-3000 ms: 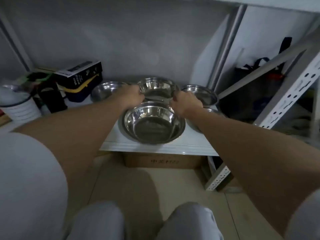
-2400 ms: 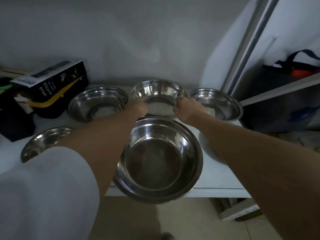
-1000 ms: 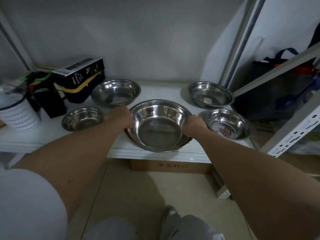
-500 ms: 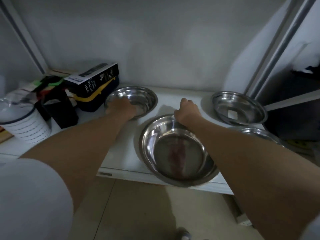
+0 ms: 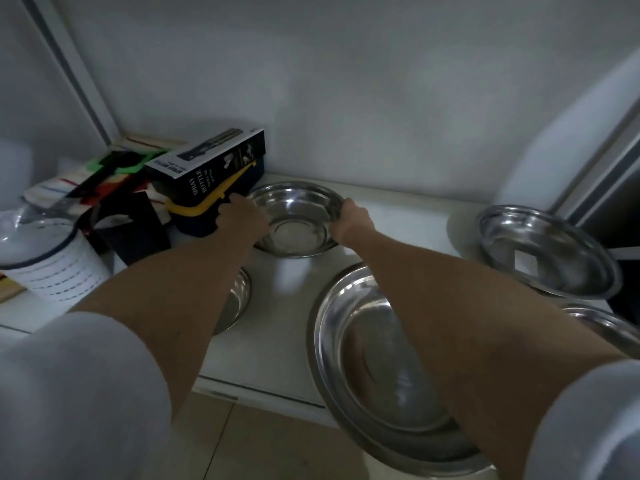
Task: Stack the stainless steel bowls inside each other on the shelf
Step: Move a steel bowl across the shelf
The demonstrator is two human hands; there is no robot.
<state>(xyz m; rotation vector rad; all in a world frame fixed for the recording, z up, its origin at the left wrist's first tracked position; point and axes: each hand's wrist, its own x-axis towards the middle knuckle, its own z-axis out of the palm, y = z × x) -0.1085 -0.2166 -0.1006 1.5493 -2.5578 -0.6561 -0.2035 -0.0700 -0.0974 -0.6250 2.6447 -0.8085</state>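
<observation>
White shelf (image 5: 287,317), grey wall behind — left hand (image 5: 240,218) and right hand (image 5: 351,220) clamped on rear steel bowl (image 5: 298,216) rim, 2 sides.

box (image 5: 207,174) crowds bowl (image 5: 294,216) leftward (touching), right side open

Five round stainless steel bowls (image 5: 294,216), one black spray-bottle box (image 5: 211,168) at ten o'clock, one white ribbed container (image 5: 52,268), two hands (image 5: 242,216).

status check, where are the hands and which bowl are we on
Left hand and right hand both gripping the rim of the back bowl. Bowl not yet stacked. Large front bowl waiting, open. Spray bottle box close on the left.
</observation>
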